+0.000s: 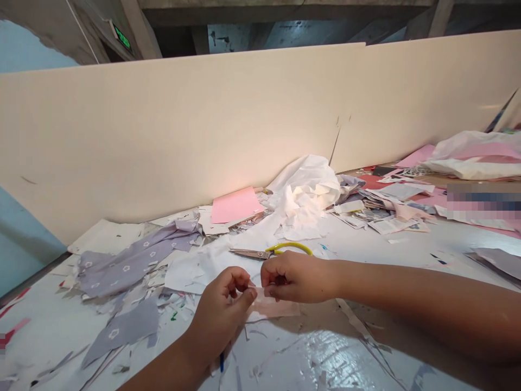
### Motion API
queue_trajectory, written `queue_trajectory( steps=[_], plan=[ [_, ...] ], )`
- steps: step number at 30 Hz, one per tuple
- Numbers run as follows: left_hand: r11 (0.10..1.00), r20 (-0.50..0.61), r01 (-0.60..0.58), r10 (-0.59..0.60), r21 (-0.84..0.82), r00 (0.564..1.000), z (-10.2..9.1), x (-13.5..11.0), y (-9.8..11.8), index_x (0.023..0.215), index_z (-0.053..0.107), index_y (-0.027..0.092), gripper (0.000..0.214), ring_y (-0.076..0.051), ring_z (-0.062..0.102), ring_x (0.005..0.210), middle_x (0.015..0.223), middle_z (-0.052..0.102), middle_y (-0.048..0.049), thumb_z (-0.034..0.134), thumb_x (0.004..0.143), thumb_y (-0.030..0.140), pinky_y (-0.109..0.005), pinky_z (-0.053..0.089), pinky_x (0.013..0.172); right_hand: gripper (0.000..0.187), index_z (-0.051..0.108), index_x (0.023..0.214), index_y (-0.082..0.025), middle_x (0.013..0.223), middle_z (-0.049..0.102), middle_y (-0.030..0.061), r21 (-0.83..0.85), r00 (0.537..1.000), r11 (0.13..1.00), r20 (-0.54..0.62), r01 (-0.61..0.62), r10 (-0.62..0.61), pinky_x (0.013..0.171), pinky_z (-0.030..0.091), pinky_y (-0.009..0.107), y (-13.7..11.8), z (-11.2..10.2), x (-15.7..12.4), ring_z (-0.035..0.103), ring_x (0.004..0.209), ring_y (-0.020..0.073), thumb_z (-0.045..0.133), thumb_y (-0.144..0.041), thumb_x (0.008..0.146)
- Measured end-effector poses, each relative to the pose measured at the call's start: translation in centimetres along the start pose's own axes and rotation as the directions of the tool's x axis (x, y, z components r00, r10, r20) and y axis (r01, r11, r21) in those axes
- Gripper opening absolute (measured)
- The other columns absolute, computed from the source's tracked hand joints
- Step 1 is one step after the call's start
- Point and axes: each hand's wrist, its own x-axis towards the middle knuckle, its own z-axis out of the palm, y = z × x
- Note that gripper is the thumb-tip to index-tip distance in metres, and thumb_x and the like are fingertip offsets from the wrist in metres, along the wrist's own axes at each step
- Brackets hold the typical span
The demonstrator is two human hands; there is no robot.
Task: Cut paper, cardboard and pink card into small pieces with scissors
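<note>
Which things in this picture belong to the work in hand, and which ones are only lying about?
In hand: left hand, right hand, pale pink strip pinched between them.
Lying about: yellow-handled scissors, untouched behind the hands; purple flower-print fabric; pink sheet; crumpled white paper; paper scraps.

Craft or sewing workshop: worktop (pixel 407 244) strewn with paper scraps (pixel 175 296), printed fabric offcuts (pixel 126 260), scissors (pixel 271 252); board partition (pixel 203 130), bare concrete ceiling.
</note>
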Motion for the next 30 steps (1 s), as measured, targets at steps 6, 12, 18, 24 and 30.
queue_trajectory(
  steps=[6, 12, 18, 24, 30],
  plan=[
    [0.998, -0.037, 0.005, -0.003, 0.06, 0.999, 0.0, 0.1, -0.4, 0.089, 0.056, 0.021, 0.02, -0.015, 0.051, 0.07, 0.077, 0.057, -0.0018, 0.051, 0.076, 0.035, -0.027, 0.043, 0.066, 0.016, 0.059, 0.079, -0.018, 0.07, 0.06, 0.0003, -0.08, 0.989, 0.993, 0.116, -0.084, 0.093, 0.051, 0.036, 0.02, -0.3, -3.2, -0.2, 0.051, 0.06, 0.0108, 0.054, -0.032, 0.073],
    [0.994, -0.065, 0.014, -0.007, 0.11, 0.998, 0.1, 0.1, -0.8, 0.085, 0.057, 0.021, 0.019, -0.014, 0.051, 0.065, 0.072, 0.056, -0.0012, 0.051, 0.075, 0.035, -0.026, 0.043, 0.059, 0.032, 0.059, 0.09, -0.026, 0.094, 0.061, 0.001, -0.363, 0.743, 0.648, -0.343, -0.67, 0.575, 0.06, 0.041, 0.027, 5.6, -12.1, -1.8, 0.057, 0.077, 0.0179, 0.052, -0.051, 0.073],
    [0.989, -0.127, 0.027, -0.008, 0.147, 0.992, 0.1, 0.2, -0.2, 0.079, 0.059, 0.02, 0.017, -0.014, 0.05, 0.062, 0.065, 0.055, -0.0001, 0.056, 0.07, 0.034, -0.025, 0.043, 0.056, 0.028, 0.051, 0.109, -0.017, 0.111, 0.053, 0.0074, -0.372, 0.472, 0.334, -0.387, -0.866, 0.792, 0.078, 0.047, 0.037, 14.0, -16.2, -5.8, 0.055, 0.092, 0.0172, 0.047, -0.03, 0.085],
    [0.993, -0.162, 0.065, -0.048, 0.101, 0.986, 0.7, 0.1, 0.2, 0.076, 0.059, 0.021, 0.019, -0.013, 0.048, 0.057, 0.061, 0.053, 0.0016, 0.057, 0.067, 0.037, -0.023, 0.04, 0.052, 0.025, 0.055, 0.103, -0.018, 0.104, 0.057, 0.0067, -0.322, 0.502, 0.399, -0.364, -0.858, 0.784, 0.074, 0.047, 0.035, 16.1, -16.7, -7.2, 0.056, 0.087, 0.0174, 0.051, -0.031, 0.082],
    [0.993, -0.152, 0.039, -0.021, 0.116, 0.988, 0.5, -0.1, 0.2, 0.075, 0.059, 0.021, 0.016, -0.013, 0.048, 0.06, 0.064, 0.054, 0.0008, 0.057, 0.068, 0.035, -0.024, 0.041, 0.054, 0.035, 0.058, 0.088, -0.02, 0.085, 0.06, 0.0039, -0.094, 0.597, 0.66, -0.535, -0.745, 0.598, 0.061, 0.041, 0.028, 14.5, -19.4, -7.9, 0.055, 0.073, 0.0173, 0.069, -0.038, 0.06]
  ],
)
